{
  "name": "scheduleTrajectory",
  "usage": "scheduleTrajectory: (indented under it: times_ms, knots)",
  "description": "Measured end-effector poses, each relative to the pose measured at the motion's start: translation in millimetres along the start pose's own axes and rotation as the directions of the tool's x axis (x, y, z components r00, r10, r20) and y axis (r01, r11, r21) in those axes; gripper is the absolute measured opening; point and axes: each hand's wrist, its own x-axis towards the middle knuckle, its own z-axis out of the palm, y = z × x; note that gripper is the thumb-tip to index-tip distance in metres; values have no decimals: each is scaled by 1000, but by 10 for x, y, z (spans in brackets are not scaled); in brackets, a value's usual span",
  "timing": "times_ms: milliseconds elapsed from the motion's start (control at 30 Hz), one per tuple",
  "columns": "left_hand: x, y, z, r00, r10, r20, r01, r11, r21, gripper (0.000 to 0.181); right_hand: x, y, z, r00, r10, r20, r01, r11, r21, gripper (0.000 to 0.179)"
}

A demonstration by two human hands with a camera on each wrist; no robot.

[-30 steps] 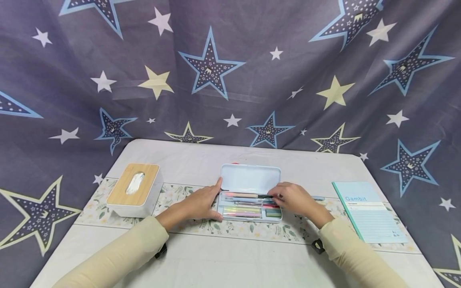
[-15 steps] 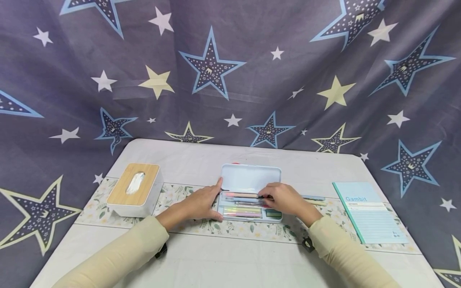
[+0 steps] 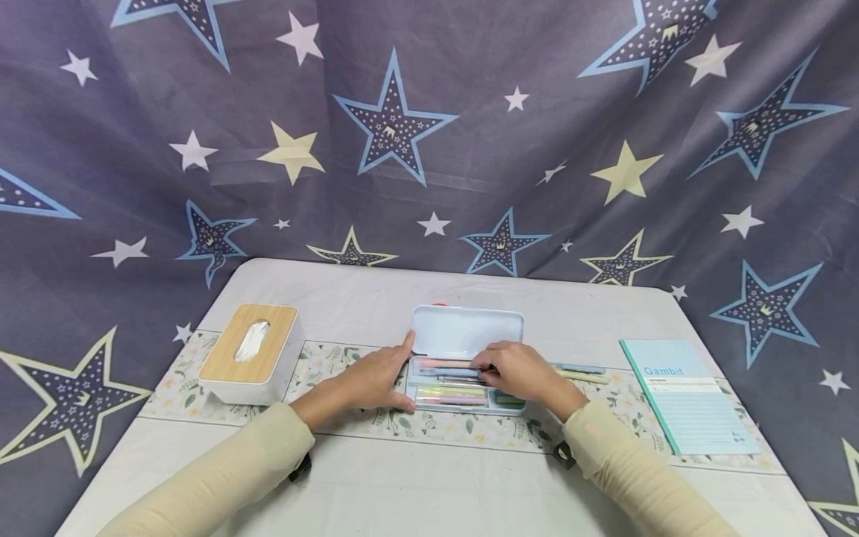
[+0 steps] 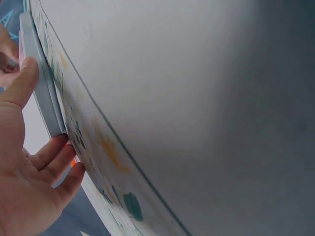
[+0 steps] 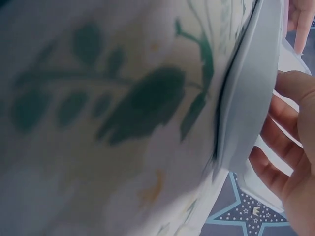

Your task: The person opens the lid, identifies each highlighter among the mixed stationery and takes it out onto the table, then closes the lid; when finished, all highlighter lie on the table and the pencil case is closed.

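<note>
A pale blue pencil case [image 3: 411,384] lies with its lid [image 3: 467,332] raised at the back. Inside are several pens and markers [image 3: 451,391], some yellow and pink, and a dark green block [image 3: 510,400]. My left hand [image 3: 372,380] rests on the case's left end, thumb along the near side, fingers stretched to the back. My right hand [image 3: 520,371] reaches into the right half, fingertips bent down among the pens. In the right wrist view its fingers [image 5: 283,120] overlap the case wall; I cannot tell whether they pinch a pen.
A blue pen [image 3: 580,368] and a cream pen [image 3: 585,377] extend right of my right hand. A tissue box [image 3: 248,350] with a wooden top stands left. A Gambit notebook [image 3: 694,399] lies right. A red thing [image 3: 439,304] peeks out behind the lid. A starry curtain [image 3: 429,149] hangs behind.
My right hand has moved left across the pens inside the case, showing more of the blue and cream pens on the right. The left hand and the case have stayed in place.
</note>
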Motion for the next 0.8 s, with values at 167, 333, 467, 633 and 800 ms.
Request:
scheduleTrajectory:
  times_ms: [167,333,467,633,800]
  knots:
    - [-8,-3,-4,1000,10,-8,-10,1000,-5,131,35,-27,16,1000,-19,-12,19,1000,4,17]
    - [-16,-2,-10,1000,12,-7,-12,1000,-6,131,54,-43,23,1000,-30,-6,30,1000,9,18]
    - [-14,-3,-10,1000,15,-8,-15,1000,-8,131,54,-59,6,999,-47,-12,47,999,14,17]
    - [-7,-6,-6,1000,17,-10,-17,1000,-7,130,40,-56,-11,999,-48,-14,48,999,19,18]
    - [-6,-13,-1,1000,15,-9,-15,1000,3,131,16,-51,-33,999,-33,-8,33,999,20,19]
